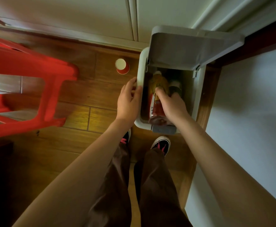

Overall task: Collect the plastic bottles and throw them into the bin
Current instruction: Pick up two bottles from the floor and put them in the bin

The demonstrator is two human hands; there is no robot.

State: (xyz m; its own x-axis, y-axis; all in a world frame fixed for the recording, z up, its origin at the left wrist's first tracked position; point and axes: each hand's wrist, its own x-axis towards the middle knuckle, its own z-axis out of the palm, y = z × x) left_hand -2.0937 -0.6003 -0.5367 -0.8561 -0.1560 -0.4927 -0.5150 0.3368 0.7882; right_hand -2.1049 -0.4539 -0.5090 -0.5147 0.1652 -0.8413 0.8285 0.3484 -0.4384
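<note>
1. The right hand (pixel 172 104) reaches down into the open bin (pixel 140 66), its grip wrapped around a plastic bottle (pixel 157 102) with a red label and amber contents, neck pointing toward the hinge. Gripping it along the body likely lets the person steer it into the narrow opening.
2. The left hand (pixel 129 99) rests on the bin's left rim, fingers curled over the edge, apparently to steady the bin as the bottle goes in.
3. A second, darker bottle (pixel 175 86) lies inside, beside the first.
4. The lid (pixel 191 45) stands raised at the far side, keeping the mouth clear.
5. On the wooden floor (pixel 84 99), just left of the bin, lies a red paper cup (pixel 122 66); a red stool (pixel 27 71) stands farther left.
</note>
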